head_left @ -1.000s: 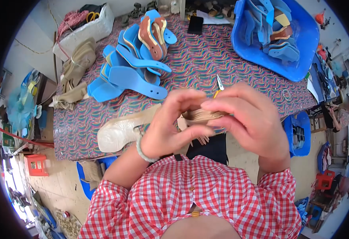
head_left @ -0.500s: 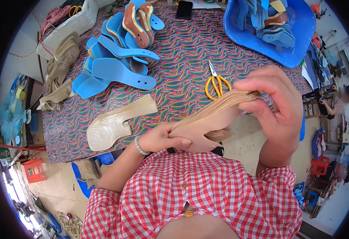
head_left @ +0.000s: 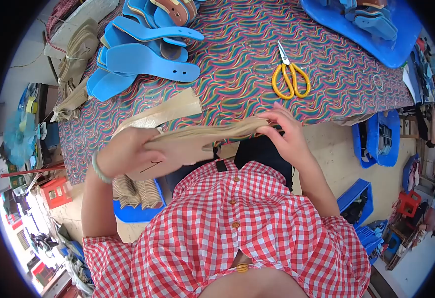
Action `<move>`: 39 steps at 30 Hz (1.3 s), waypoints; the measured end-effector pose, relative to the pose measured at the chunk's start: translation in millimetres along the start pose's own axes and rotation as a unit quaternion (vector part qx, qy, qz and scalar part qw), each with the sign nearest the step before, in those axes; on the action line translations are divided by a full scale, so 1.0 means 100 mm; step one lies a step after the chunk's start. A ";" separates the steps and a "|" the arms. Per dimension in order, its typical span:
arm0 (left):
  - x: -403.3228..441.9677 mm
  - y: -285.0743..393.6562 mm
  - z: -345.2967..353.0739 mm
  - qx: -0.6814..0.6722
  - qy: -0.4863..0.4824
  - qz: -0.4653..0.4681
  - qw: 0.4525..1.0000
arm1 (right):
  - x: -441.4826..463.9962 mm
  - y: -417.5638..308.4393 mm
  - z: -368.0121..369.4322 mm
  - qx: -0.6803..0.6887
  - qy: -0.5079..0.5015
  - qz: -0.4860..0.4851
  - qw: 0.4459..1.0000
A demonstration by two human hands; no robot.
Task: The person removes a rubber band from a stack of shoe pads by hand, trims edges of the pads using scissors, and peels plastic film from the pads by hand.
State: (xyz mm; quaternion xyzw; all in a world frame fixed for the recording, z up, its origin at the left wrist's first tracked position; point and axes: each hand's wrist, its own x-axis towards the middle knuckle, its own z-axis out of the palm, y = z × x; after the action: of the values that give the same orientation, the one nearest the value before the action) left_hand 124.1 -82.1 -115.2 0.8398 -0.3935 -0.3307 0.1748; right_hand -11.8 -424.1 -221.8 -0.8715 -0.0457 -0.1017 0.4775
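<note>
A stack of thin beige cut pieces (head_left: pixel 178 144) is held up in front of my chest, over the table's near edge. My left hand (head_left: pixel 133 154) grips its broad left end, where a dark mark shows on the lowest face. At the narrow right end, my right hand (head_left: pixel 282 130) pinches the layers between thumb and fingers. Partly hidden behind the stack, a pale beige piece (head_left: pixel 170 110) lies on the patterned table (head_left: pixel 237 64). Scissors with yellow handles (head_left: pixel 290 79) rest on the cloth beyond my right hand.
Blue shaped pieces (head_left: pixel 150 62) are heaped at the back left, beside tied beige bundles (head_left: pixel 78 54). A blue tub (head_left: pixel 396 44) with more pieces stands at the back right. Below the table are blue bins (head_left: pixel 387 139) and a blue tray (head_left: pixel 135 214) holding stacked beige pieces.
The stack has moved left and stretches level between my hands. My left hand has shifted left to the broad end; my right hand has come down and left. The view has shifted too.
</note>
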 end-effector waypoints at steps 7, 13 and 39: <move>0.55 -0.28 0.24 0.188 0.111 -0.031 0.976 | 0.09 0.19 0.25 -0.135 -0.023 -0.014 0.990; 1.35 0.56 0.87 0.062 0.261 0.153 0.951 | 0.10 0.39 0.23 -0.131 0.042 -0.083 0.987; 1.66 0.68 1.32 0.085 0.332 0.123 0.931 | -0.22 0.41 0.37 -0.250 0.070 0.017 0.966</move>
State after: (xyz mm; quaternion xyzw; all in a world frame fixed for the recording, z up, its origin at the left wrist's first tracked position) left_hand 74.1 -258.7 -241.6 0.8583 -0.4400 0.0260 0.2628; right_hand -20.9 -414.8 -279.2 -0.9547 0.0297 -0.1620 0.2478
